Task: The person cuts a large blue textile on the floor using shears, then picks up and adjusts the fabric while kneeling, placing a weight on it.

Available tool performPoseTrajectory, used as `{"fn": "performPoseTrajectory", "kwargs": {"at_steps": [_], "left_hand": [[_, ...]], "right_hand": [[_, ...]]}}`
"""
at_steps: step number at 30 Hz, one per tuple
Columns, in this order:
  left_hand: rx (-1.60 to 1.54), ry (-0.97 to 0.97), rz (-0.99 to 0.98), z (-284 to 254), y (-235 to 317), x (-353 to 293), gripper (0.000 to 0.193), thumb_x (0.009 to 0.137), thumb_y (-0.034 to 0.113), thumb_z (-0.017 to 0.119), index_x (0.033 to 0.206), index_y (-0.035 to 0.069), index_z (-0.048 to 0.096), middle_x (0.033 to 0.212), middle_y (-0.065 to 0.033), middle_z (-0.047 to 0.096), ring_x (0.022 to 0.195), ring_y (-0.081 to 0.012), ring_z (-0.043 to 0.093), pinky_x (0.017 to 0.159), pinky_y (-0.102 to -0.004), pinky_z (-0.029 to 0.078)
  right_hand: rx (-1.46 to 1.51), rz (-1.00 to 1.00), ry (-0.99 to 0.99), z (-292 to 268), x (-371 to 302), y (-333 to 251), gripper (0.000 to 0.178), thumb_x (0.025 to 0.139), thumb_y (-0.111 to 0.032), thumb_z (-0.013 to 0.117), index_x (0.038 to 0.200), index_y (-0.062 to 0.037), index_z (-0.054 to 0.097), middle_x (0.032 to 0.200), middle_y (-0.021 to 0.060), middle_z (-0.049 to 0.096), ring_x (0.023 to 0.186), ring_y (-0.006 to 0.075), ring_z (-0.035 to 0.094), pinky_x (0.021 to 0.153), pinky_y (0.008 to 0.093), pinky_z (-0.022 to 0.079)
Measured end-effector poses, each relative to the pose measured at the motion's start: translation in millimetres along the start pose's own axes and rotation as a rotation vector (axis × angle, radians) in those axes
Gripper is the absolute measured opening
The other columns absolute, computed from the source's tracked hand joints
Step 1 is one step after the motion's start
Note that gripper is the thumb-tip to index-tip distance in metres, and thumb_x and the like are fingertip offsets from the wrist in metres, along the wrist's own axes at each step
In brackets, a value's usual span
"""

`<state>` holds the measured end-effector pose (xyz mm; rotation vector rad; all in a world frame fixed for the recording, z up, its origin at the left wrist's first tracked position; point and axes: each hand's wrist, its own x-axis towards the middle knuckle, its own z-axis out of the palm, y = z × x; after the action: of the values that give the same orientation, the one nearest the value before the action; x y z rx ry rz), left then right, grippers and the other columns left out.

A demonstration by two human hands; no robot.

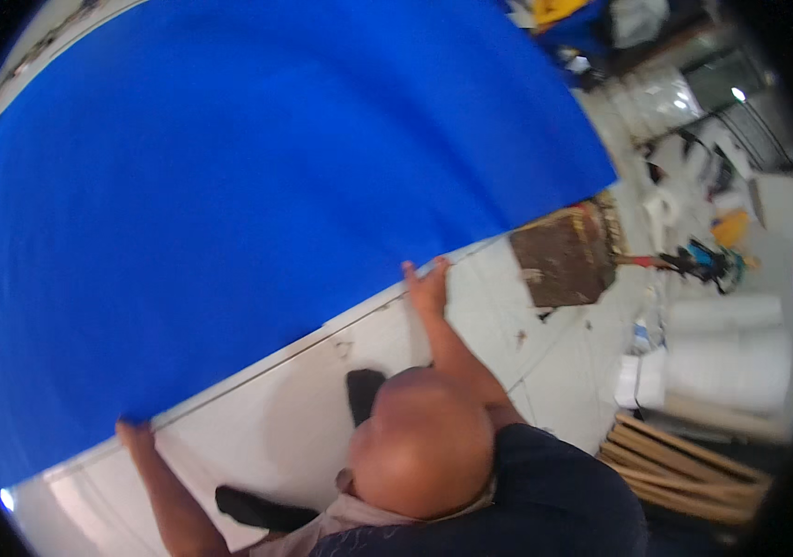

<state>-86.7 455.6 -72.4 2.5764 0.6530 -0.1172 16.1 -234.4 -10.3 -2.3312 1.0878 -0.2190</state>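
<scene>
Touching one blue sheet (239, 223): one left hand (136, 433), one right hand (428, 290).

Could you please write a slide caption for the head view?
Left hand and right hand at the near edge of a broad, smooth blue sheet beside white tiled floor.

Two hands, left (135, 433) and right (428, 290) | one blue sheet (229, 204) | two dark-clad feet (262, 509) | one brown board (564, 258) | one stick pile (684, 478)

Room was free above the blue sheet (257, 213); at its near edge's right end, a brown object (564, 260) obstructed passage.
</scene>
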Motion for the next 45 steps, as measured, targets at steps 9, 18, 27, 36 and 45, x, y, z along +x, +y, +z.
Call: {"fn": "performPoseTrajectory", "kwargs": {"at_steps": [9, 18, 27, 36, 45], "left_hand": [[-1.457, 0.226, -0.937, 15, 66, 16, 0.028, 0.096, 0.022, 0.041, 0.112, 0.003, 0.054, 0.113, -0.0123, 0.06, 0.102, -0.029, 0.058, 0.087, -0.0431, 0.049], [-1.414, 0.227, -0.84, 8, 62, -14, 0.026, 0.095, 0.027, 0.048, 0.109, 0.007, 0.055, 0.101, -0.0076, 0.062, 0.086, -0.0228, 0.061, 0.065, -0.0341, 0.049], [-1.383, 0.11, -0.769, 26, -5, 2, 0.032, 0.094, 0.022, 0.048, 0.118, 0.002, 0.054, 0.115, -0.012, 0.061, 0.097, -0.0241, 0.061, 0.077, -0.0305, 0.052], [-1.348, 0.171, -0.723, 30, 16, 2, 0.03, 0.095, 0.026, 0.042, 0.111, 0.005, 0.057, 0.104, -0.0103, 0.062, 0.089, -0.023, 0.06, 0.07, -0.0326, 0.051], [-1.219, 0.4, -0.86, 16, 67, -16, 0.037, 0.091, 0.035, 0.052, 0.106, 0.001, 0.053, 0.099, -0.0106, 0.061, 0.077, -0.0229, 0.06, 0.057, -0.0349, 0.049]], "right_hand": [[-0.148, 0.151, -0.137, -31, 43, 7, 0.068, 0.076, -0.059, 0.065, 0.107, 0.0005, 0.055, 0.101, 0.0227, 0.064, 0.098, 0.0394, 0.06, 0.086, 0.0466, 0.046], [-0.105, -1.066, -0.403, 15, -86, -72, 0.037, 0.08, -0.029, 0.068, 0.112, -0.0118, 0.061, 0.124, 0.0107, 0.054, 0.117, 0.031, 0.048, 0.094, 0.0442, 0.039], [-0.121, -1.345, -0.348, 47, -98, -59, 0.03, 0.081, -0.024, 0.066, 0.111, -0.0179, 0.065, 0.129, 0.004, 0.053, 0.123, 0.0273, 0.045, 0.101, 0.0489, 0.033], [-0.101, -1.283, -0.402, 25, -96, -51, 0.03, 0.086, -0.028, 0.062, 0.113, -0.0173, 0.065, 0.132, 0.0038, 0.052, 0.128, 0.0269, 0.041, 0.106, 0.0478, 0.028], [-0.082, -1.165, -0.382, 24, -89, -39, 0.034, 0.079, -0.027, 0.068, 0.11, -0.0144, 0.064, 0.128, 0.0075, 0.054, 0.124, 0.0292, 0.044, 0.104, 0.0509, 0.03]]}}
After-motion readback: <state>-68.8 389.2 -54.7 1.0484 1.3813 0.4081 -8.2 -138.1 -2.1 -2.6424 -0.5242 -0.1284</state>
